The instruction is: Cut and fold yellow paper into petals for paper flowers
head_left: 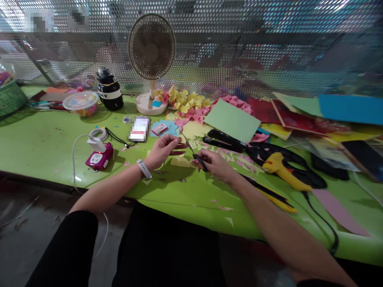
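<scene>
My right hand [213, 162] is closed around the handles of dark-handled scissors [196, 154], whose blades point up and to the left. My left hand [166, 150], with a white watch strap [144, 169] at the wrist, is beside the scissor tips. Its thumb and forefinger come together in a pinch while the other fingers stretch to the right; anything between them is too small to make out. Below the hands lies a pale yellow paper piece [181, 161]. Pink and yellow paper scraps [223, 151] are scattered to the right.
Behind are folded yellow paper shapes [187, 99], a fan [152, 52] and a black bottle [110, 91]. A phone [139, 129] and purple power adapter [100, 157] lie left. On the right are a green sheet [231, 118], a black long-handled tool [226, 139] and a yellow glue gun [285, 173].
</scene>
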Demonstrator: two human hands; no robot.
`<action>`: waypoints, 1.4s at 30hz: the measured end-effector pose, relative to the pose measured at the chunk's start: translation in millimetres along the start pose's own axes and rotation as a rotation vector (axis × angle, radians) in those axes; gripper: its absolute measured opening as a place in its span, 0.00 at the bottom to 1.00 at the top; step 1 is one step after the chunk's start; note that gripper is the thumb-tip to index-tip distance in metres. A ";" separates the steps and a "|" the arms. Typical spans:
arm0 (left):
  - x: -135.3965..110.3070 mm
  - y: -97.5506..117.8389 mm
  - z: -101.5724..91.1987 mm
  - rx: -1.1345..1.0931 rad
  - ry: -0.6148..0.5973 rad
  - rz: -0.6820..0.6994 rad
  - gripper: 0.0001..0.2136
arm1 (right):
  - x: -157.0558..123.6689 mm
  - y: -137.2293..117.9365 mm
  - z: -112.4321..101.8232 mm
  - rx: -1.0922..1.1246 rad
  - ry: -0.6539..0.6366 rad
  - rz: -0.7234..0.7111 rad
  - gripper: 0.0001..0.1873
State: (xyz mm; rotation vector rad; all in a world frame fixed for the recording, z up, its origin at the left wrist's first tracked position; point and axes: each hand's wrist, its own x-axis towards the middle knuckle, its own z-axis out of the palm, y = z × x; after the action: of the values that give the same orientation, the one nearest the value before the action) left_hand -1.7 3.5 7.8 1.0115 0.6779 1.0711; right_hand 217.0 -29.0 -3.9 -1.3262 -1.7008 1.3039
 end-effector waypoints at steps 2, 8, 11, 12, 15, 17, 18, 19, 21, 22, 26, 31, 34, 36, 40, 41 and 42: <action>0.1 0.4 0.0 -0.003 0.002 -0.001 0.12 | -0.3 -1.0 0.4 -0.001 0.008 -0.007 0.27; -0.1 2.4 0.5 0.025 -0.024 -0.013 0.14 | -1.6 -6.3 2.8 0.007 -0.014 0.012 0.27; -0.4 2.5 0.5 0.039 -0.038 -0.023 0.16 | -2.6 -7.2 2.1 0.003 -0.016 0.007 0.27; -0.5 2.4 0.4 0.039 -0.041 -0.023 0.16 | -2.9 -7.2 1.6 -0.002 -0.016 0.001 0.27; -0.6 1.9 -0.2 0.036 -0.039 -0.020 0.18 | -3.5 -7.4 0.7 -0.011 -0.009 -0.013 0.27; -0.5 1.8 -0.7 0.036 -0.036 -0.018 0.18 | -3.7 -8.0 0.9 -0.011 -0.002 -0.013 0.28; -0.4 1.8 -1.0 0.037 -0.034 -0.016 0.19 | -3.7 -8.6 1.2 -0.011 -0.001 -0.011 0.28; -0.2 1.8 -1.2 0.037 -0.032 -0.014 0.19 | -3.8 -9.4 1.7 -0.011 0.001 -0.009 0.27; 0.3 2.0 -1.5 0.035 -0.030 -0.012 0.19 | -3.8 -11.4 2.7 -0.008 0.009 -0.014 0.28; 0.5 2.2 -1.7 0.032 -0.029 -0.012 0.19 | -3.9 -12.4 3.1 -0.005 0.012 -0.020 0.28; 1.7 2.6 -2.9 0.039 -0.023 -0.017 0.18 | -4.6 -15.7 3.7 -0.015 0.026 -0.018 0.28; 3.3 2.1 -5.0 0.057 -0.011 -0.015 0.17 | -5.9 -18.0 3.6 -0.031 0.030 -0.015 0.29; 3.7 2.5 -5.5 0.059 -0.014 -0.008 0.17 | -6.3 -20.1 3.8 -0.038 0.028 -0.009 0.30; 4.0 3.0 -5.7 0.064 -0.010 -0.008 0.16 | -6.6 -21.9 3.9 -0.041 0.029 -0.004 0.31; 4.9 2.6 -6.4 0.066 0.000 -0.011 0.17 | -7.0 -23.5 4.5 -0.043 0.027 0.005 0.31; 5.2 2.1 -6.7 0.063 -0.001 -0.011 0.18 | -7.0 -23.2 4.7 -0.041 0.027 0.005 0.31; 5.5 1.6 -7.1 0.060 -0.003 -0.010 0.18 | -6.9 -22.7 4.8 -0.038 0.027 0.004 0.30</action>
State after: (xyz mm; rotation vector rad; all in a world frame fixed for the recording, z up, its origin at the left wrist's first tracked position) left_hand -6.4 11.1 6.5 1.0598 0.7153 1.0456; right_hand 207.1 -37.4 16.6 -1.3633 -1.7138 1.2555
